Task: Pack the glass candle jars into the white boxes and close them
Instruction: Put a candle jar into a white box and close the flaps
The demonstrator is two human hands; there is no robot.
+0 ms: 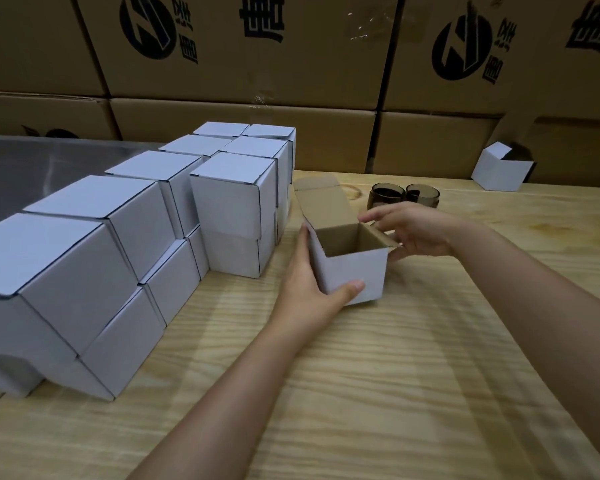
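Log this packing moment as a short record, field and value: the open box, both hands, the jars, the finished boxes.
open box: empty, lid flap up, on the table
left hand: grips its left side
right hand: holds its right edge
jars: two, dark glass, unpacked, behind the box
closed boxes: stacked at left

The left grip [312, 285] is clasping the open white box [357, 275], the right grip [413, 232] pinching its three-o'clock flap; glass jars [387, 196] are standing at one o'clock.
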